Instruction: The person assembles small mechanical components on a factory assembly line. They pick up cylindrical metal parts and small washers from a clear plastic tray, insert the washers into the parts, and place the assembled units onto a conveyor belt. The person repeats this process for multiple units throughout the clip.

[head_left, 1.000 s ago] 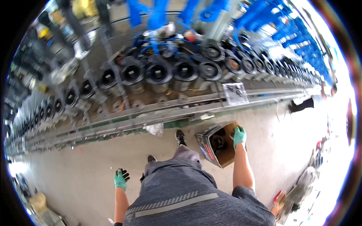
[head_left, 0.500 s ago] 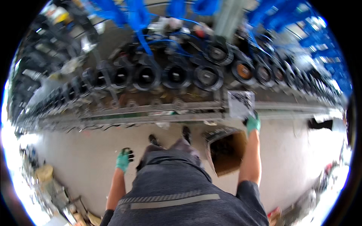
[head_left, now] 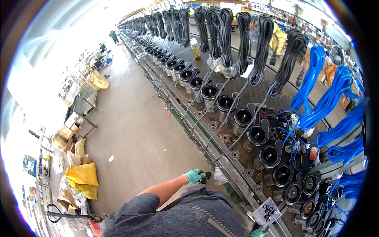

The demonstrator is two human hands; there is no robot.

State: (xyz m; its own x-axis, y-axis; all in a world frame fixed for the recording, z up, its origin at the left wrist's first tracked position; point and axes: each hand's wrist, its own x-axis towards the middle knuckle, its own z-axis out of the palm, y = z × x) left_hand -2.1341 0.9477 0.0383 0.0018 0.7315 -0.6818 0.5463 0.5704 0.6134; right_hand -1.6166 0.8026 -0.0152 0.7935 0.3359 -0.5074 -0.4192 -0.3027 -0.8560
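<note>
My right hand (head_left: 258,232), in a green glove and partly cut off by the lower edge, grips the near side of a clear plastic box (head_left: 267,213). Several small black round parts show inside it. The box is at the metal edge rail of the workbench (head_left: 248,195). My left hand (head_left: 194,176), also in a green glove with dark fingertips, hangs low in front of my body, away from the bench. Its fingers look loosely apart with nothing in them. Closest to the box on the bench is a black-rimmed clear cylinder (head_left: 292,193), one of a long row.
Bundled black cables (head_left: 262,51) and blue cables (head_left: 310,85) hang above the bench. Grey leads droop over its rail. A clear bag (head_left: 220,176) lies against the bench's foot. Yellow sacks (head_left: 83,179) and a metal frame (head_left: 81,114) stand left across the floor. Two people are far off.
My view has swung left along the bench, so the row now runs away into the distance. My right hand still holds the box. My left hand remains low, apart from the bench.
</note>
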